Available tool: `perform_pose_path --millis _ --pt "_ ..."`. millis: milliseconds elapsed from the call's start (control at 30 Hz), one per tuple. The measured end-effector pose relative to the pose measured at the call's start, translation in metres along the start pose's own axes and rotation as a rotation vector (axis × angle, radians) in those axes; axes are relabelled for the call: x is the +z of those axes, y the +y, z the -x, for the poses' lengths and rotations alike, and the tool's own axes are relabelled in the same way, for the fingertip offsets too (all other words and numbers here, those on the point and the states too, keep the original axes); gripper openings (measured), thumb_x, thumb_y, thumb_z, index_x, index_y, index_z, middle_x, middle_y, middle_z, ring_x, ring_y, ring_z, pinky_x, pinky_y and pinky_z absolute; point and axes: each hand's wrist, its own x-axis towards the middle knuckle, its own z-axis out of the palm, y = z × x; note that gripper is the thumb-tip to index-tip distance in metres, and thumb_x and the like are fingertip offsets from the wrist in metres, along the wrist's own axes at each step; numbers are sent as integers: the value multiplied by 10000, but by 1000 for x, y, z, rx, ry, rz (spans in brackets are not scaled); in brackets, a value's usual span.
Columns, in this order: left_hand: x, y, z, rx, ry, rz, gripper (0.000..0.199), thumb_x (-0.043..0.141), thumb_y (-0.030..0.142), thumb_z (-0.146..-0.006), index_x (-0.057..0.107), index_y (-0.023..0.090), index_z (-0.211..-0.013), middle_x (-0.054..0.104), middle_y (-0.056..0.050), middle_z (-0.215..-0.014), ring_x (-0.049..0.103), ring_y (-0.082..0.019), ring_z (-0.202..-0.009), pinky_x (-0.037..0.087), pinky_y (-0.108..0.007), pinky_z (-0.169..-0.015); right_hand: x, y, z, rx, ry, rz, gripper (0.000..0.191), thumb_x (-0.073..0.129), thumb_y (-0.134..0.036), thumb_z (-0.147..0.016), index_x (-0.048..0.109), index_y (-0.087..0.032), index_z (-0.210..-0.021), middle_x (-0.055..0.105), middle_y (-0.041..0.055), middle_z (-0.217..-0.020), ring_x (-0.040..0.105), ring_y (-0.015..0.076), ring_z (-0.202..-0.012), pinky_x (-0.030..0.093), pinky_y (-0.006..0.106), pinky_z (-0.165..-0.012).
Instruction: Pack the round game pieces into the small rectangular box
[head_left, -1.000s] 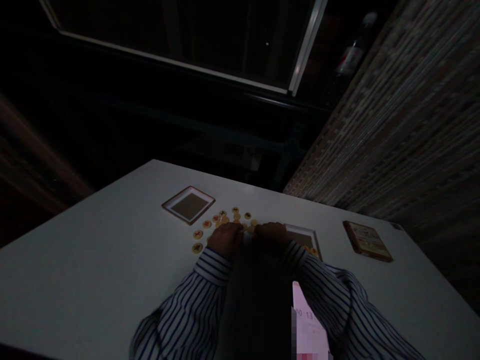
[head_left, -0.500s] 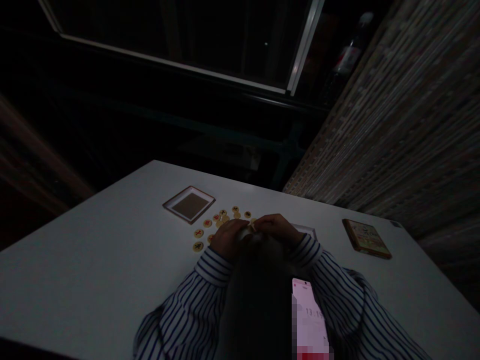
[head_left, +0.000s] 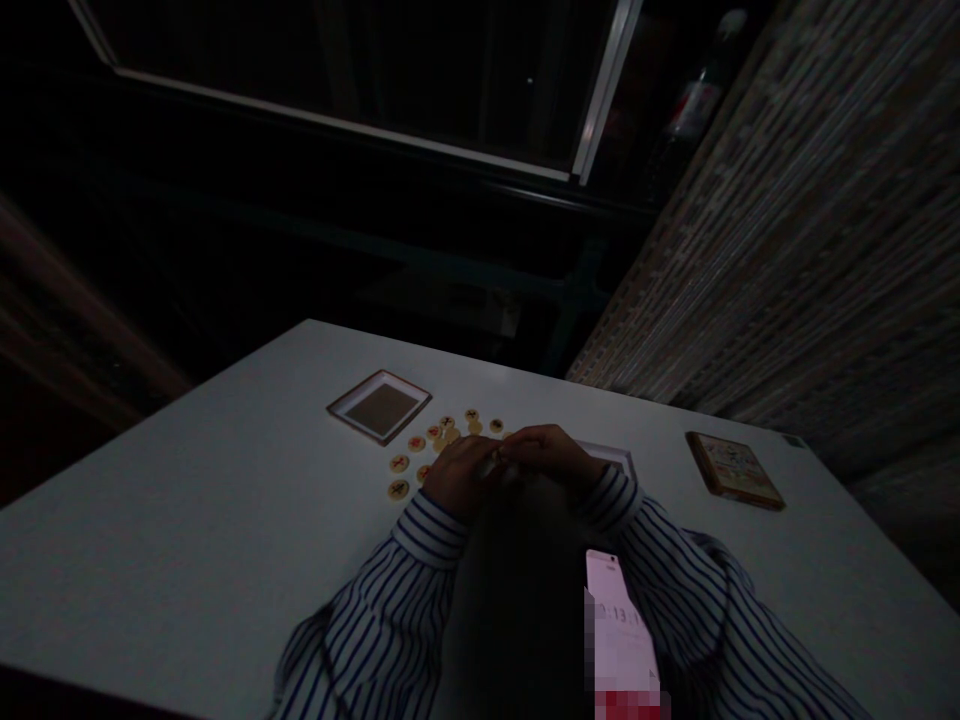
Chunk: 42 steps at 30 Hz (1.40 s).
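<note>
Round wooden Chinese chess pieces, with red or dark characters, lie scattered on the white table, beyond and left of my hands. My left hand is closed, fingers bent over and pointing right. Against it, my right hand has its fingertips pressed together and pointing left. A pale bit of a Chinese chess piece shows where the fingertips meet; most of it is hidden. Some pieces behind my left hand are partly covered.
An open shallow box tray rests at the table's back left. Behind my right wrist shows another white-edged tray, partly hidden. A patterned flat box lies at right. A lit phone is close below my right forearm. A bead-like curtain hangs at right.
My fingertips have drawn closer together, and less of the pale piece between them shows. The view has shifted slightly. The scattered pieces and boxes stay in place.
</note>
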Motion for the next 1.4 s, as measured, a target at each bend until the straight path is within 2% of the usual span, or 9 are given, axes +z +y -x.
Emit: perform_pose_path --millis 233,400,533,700,933,1100,1233,1400 --pt "-1 -1 1 3 -30 -50 219 477 266 -758 581 192 -936 619 -56 -865 553 -163 -807 455 -312 -738 3 1 -2 -73 76 86 260 633 -330 -582 616 -125 -740 614 10 -646 528 94 -554 397 208 -509" --pt "-7 -9 1 -63 -12 -60 279 516 275 -719 572 166 -969 614 -70 -933 552 -173 -876 446 -312 -801 -1 12 -5 -159 127 407 259 556 -311 -661 613 -134 -841 625 20 -703 559 112 -629 422 223 -574" --pt "-18 -20 1 -195 31 -129 286 474 258 -738 576 151 -982 614 -80 -955 554 -183 -904 438 -321 -829 1 18 -3 -191 76 626 262 511 -301 -718 595 -182 -936 645 19 -826 585 119 -722 429 230 -645" --pt "-25 -33 3 -278 -35 -240 282 449 254 -742 597 166 -966 621 -79 -970 560 -203 -903 439 -338 -823 10 14 1 -212 19 885 254 456 -298 -765 594 -209 -958 645 25 -903 592 130 -783 425 238 -695" --pt "-21 -34 3 -295 -110 -293 281 437 260 -740 610 171 -943 622 -73 -962 561 -198 -897 437 -332 -818 18 15 0 -178 -39 1129 283 397 -284 -798 569 -257 -1021 621 14 -1004 569 166 -895 415 269 -741" --pt "-16 -32 0 -281 -134 -292 268 432 245 -732 614 179 -919 626 -67 -948 558 -193 -892 424 -330 -829 24 8 3 -140 -89 1286 248 430 -260 -778 589 -230 -966 623 52 -949 560 174 -875 415 265 -711" --pt "-16 -29 -6 -273 -166 -287 271 437 240 -724 613 183 -921 621 -64 -953 552 -192 -903 415 -318 -829 28 11 3 -134 -73 1404 221 416 -271 -774 593 -213 -891 614 75 -887 564 203 -824 423 298 -644" --pt "-13 -28 -21 -187 -291 -303 274 417 261 -745 615 201 -924 622 -62 -927 551 -192 -878 414 -315 -795 29 15 5 -190 -27 1432 250 362 -304 -807 584 -214 -878 589 78 -891 544 213 -855 417 319 -647"
